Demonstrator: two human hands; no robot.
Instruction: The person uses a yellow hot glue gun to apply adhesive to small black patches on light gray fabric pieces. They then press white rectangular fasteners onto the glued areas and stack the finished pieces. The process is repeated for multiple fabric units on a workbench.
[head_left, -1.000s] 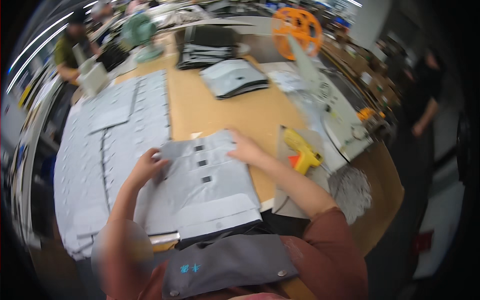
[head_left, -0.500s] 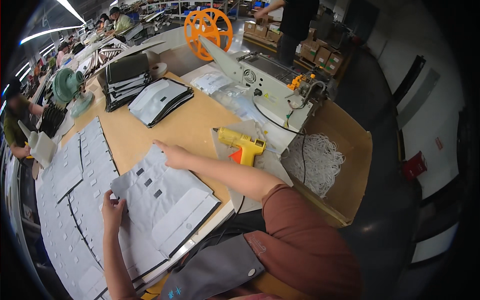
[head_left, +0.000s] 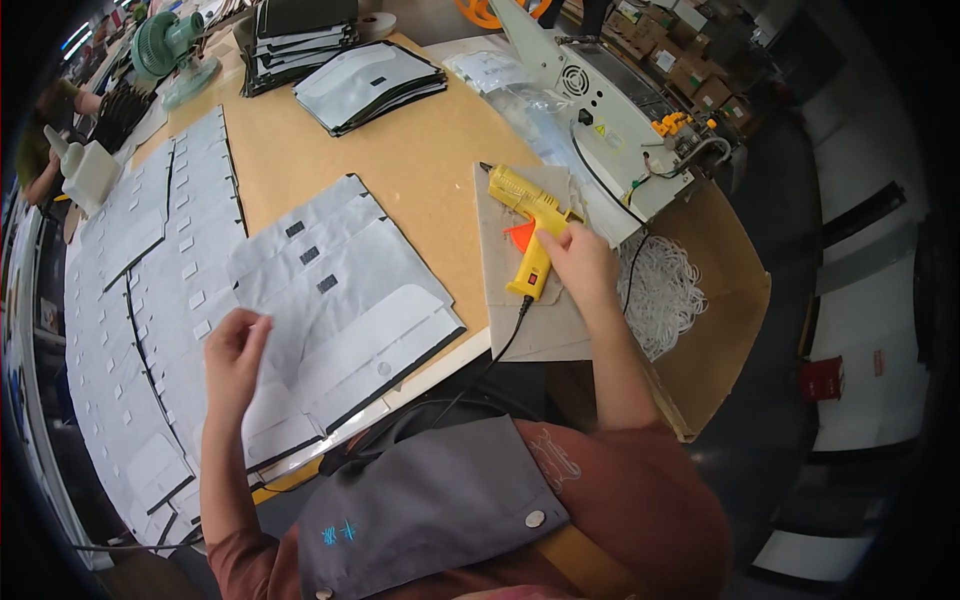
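My right hand [head_left: 582, 265] is closed at the handle of a yellow hot glue gun [head_left: 535, 225] with an orange trigger. The gun's nozzle points to the far left, and its black cord runs toward me. A grey-white fabric panel [head_left: 350, 290] with dark edging and three small dark patches lies flat before me. Over its left side is my left hand [head_left: 235, 355], fingers curled and thumb pressed to the forefinger; whatever the pinch may hold is hidden. Under the gun is a pale board [head_left: 540, 335].
More pale panels [head_left: 130, 350] with small white tabs cover the table's left. Stacked panels [head_left: 370, 85], a green fan [head_left: 170, 60] and a white bottle [head_left: 90, 175] stand farther back. At right are a machine [head_left: 620, 130] and a cardboard box [head_left: 730, 290] beside white looped strings [head_left: 660, 300].
My right hand has left the panel's far edge and moved right to the glue gun. My left hand's fingers have come together. The view has shifted down toward the table.
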